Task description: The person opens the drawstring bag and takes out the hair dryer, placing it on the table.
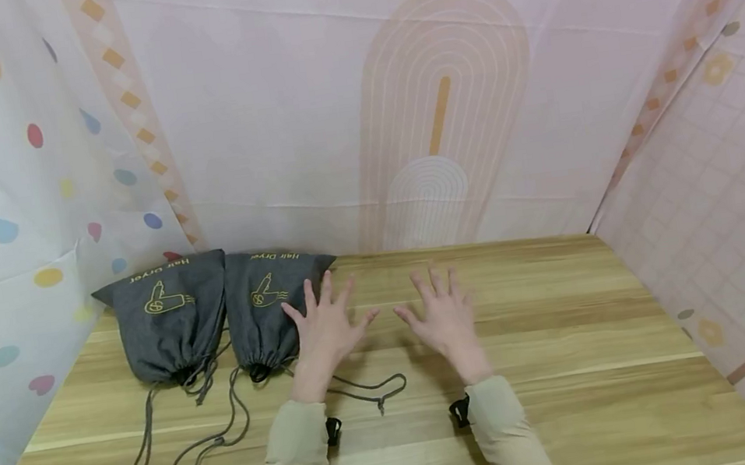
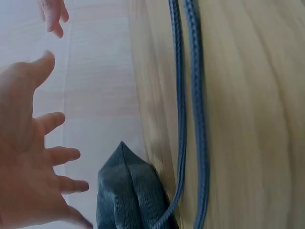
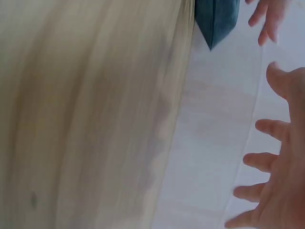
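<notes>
Two dark grey drawstring bags lie side by side on the left of the table. The outer bag [image 1: 168, 322] and the inner bag [image 1: 251, 303] each carry yellow "Hair Dryer" lettering and a dryer drawing. My left hand [image 1: 329, 328], fingers spread, hovers at the right side of the inner bag and hides part of it; in the left wrist view it shows apart from the bag's pointed corner [image 2: 126, 191]. My right hand [image 1: 444, 321] is held over the table with spread fingers and holds nothing. The bag corner [image 3: 217, 21] also appears in the right wrist view.
Grey cords [image 1: 150, 450] trail from the outer bag toward the front of the wooden table [image 1: 612, 389]. Another cord loop [image 1: 386, 388] lies between my forearms. A patterned curtain [image 1: 259, 122] hangs behind the table and along both sides.
</notes>
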`<state>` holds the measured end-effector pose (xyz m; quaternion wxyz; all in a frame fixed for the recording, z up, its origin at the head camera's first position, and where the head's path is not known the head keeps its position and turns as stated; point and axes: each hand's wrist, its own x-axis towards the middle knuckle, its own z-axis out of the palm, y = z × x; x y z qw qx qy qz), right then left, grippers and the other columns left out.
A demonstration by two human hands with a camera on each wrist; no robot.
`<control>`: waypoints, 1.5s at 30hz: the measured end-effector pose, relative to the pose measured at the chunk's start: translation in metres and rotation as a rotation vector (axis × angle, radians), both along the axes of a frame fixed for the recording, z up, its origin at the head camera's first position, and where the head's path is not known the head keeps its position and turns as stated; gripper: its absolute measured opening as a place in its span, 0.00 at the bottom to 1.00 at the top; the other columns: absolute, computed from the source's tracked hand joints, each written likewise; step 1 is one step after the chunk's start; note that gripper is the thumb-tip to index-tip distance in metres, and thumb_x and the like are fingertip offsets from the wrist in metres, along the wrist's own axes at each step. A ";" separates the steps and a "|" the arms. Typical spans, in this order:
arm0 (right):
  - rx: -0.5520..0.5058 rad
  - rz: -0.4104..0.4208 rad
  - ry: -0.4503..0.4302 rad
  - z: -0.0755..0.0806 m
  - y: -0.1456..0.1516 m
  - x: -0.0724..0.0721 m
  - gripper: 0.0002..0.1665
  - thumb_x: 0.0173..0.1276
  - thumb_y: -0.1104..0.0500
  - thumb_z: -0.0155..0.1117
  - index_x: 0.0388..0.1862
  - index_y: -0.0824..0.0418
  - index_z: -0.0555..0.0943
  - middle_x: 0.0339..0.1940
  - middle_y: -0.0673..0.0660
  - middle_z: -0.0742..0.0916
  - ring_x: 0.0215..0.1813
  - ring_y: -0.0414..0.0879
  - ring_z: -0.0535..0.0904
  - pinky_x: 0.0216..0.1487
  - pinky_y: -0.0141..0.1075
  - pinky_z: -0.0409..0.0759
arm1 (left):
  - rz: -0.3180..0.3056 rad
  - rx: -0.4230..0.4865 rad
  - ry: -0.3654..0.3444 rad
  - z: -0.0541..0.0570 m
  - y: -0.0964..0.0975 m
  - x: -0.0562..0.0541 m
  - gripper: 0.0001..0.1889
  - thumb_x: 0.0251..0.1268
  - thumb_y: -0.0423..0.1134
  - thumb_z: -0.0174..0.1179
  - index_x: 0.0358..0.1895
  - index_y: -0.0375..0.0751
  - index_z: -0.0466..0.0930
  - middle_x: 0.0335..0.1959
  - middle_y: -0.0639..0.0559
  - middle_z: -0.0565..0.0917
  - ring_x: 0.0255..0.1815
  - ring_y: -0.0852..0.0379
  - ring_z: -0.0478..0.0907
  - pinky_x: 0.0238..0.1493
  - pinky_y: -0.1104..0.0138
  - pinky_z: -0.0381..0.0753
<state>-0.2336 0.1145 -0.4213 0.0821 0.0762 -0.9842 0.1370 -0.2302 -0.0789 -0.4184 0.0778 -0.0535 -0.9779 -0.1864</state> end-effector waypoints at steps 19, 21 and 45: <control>-0.107 0.311 0.120 -0.009 -0.099 0.009 0.17 0.65 0.50 0.63 0.50 0.57 0.81 0.49 0.54 0.86 0.50 0.48 0.84 0.47 0.37 0.82 | 0.274 0.153 0.307 0.005 -0.076 0.020 0.16 0.61 0.31 0.57 0.53 0.31 0.77 0.48 0.29 0.79 0.46 0.29 0.74 0.34 0.41 0.78; -0.098 0.330 0.128 -0.012 -0.108 0.011 0.16 0.65 0.50 0.63 0.47 0.56 0.82 0.46 0.52 0.87 0.49 0.46 0.84 0.45 0.35 0.82 | 0.301 0.160 0.266 0.006 -0.082 0.023 0.17 0.63 0.32 0.56 0.55 0.31 0.76 0.49 0.28 0.77 0.46 0.28 0.73 0.34 0.41 0.77; -0.173 0.356 -0.083 -0.018 -0.147 0.019 0.17 0.67 0.42 0.59 0.32 0.52 0.86 0.24 0.46 0.85 0.26 0.36 0.78 0.25 0.24 0.69 | 0.241 0.161 -0.165 0.005 -0.104 0.031 0.14 0.67 0.37 0.51 0.40 0.26 0.79 0.31 0.28 0.80 0.22 0.40 0.77 0.19 0.57 0.72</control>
